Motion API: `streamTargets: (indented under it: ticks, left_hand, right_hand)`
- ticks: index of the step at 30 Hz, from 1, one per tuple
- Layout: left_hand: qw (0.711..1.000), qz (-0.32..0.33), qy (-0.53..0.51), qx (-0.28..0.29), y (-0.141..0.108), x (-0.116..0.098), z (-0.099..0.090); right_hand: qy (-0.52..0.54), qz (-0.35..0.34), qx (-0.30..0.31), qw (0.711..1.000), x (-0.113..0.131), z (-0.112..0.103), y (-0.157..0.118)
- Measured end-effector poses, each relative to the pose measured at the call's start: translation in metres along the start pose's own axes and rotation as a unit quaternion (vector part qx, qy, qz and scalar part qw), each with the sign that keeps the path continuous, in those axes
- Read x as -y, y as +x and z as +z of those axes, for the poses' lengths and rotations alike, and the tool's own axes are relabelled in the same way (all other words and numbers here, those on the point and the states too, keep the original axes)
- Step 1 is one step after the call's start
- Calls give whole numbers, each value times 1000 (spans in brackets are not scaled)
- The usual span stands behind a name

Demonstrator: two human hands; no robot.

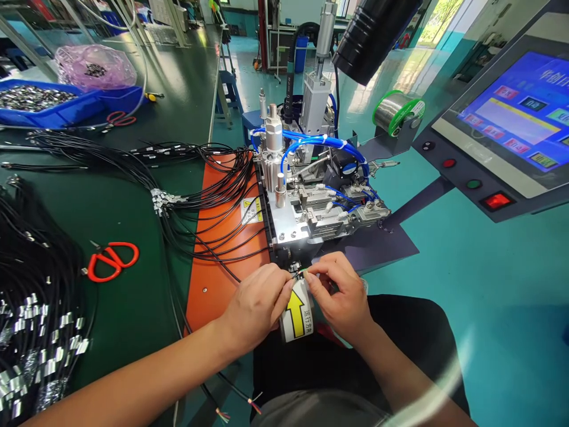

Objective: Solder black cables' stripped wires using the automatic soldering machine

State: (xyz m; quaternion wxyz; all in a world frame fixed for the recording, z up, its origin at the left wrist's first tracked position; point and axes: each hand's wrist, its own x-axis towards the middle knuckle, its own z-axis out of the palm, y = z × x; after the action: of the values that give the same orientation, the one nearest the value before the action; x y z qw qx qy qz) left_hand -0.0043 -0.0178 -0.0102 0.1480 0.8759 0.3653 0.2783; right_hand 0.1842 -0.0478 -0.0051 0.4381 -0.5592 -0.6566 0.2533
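My left hand (260, 302) is closed in a pinch at the front of the machine (306, 207), on the end of a black cable (224, 268) that comes in from the left. Facing it, my right hand (342, 299) pinches a thin wire at the cable's tip; a bit of green shows between the fingertips. Both sets of fingertips nearly meet above a white cylinder (297, 317) bearing a yellow arrow. Just behind them are small metal parts at the machine's front edge. The fingers partly hide the wire ends.
A bundle of black cables (213, 198) crosses the orange plate (213, 296). Red-handled scissors (111, 261) lie on the green table (124, 320), beside many cables with metal ends (40, 332). A solder spool (395, 112) and a control screen (520, 112) stand right. Two stripped cables (237, 394) hang below.
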Motion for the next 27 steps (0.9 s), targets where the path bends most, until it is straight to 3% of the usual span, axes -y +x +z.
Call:
streamTargets:
  ticks: [8,12,14,19,23,27]
  left_hand:
    - [1000,23,17,11,-1,1,0]
    - [1000,23,2,2,1,1,-2]
    - [1000,6,-9,1,1,1,-2]
    - [1000,-7,-8,4,1,0,-2]
    - [1000,-9,11,6,1,0,-1]
    - [999,-4,29,18,1,0,0]
  right_hand:
    - [-168,-116,78,976,2,2,13]
    - [-198,-128,146,961,9,-2,27]
    - [-139,-105,135,975,12,-11,32]
    - [-42,-12,18,999,8,-33,25]
    - [-28,8,36,999,0,-31,11]
    - [-26,-33,42,998,-5,-23,6]
